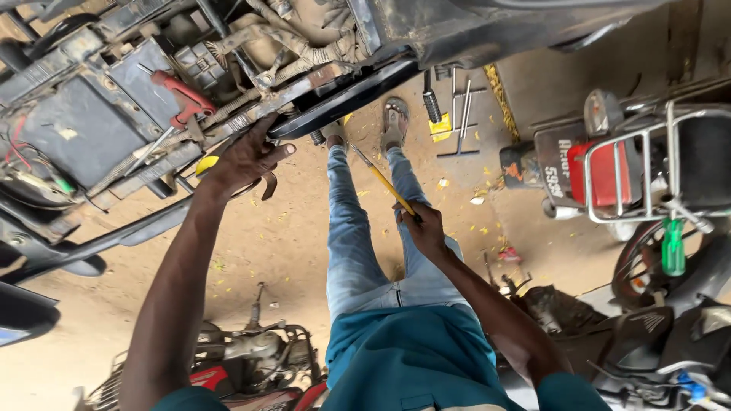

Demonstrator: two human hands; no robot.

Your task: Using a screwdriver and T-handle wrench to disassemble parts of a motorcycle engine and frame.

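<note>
At the upper left of the frame the left hand reaches up to the stripped motorcycle frame, fingers spread and curled against its lower rail beside a long black panel; whether it grips anything cannot be told. Just beside that hand sit a small yellow object and a hanging strap. Near the centre, the right hand is closed around a yellow-handled screwdriver, whose metal shaft points up and left toward the frame without touching it. A red-handled tool lies among the wiring above the left hand. On the sandy ground at upper centre, a small square yellow packet lies beside long metal wrenches. At the right stands a second motorcycle with a red tail section, a chrome rack and a pale rectangular number plate; a green-handled screwdriver stands upright near its wheel. The person's sandalled feet show below the black panel.
</note>
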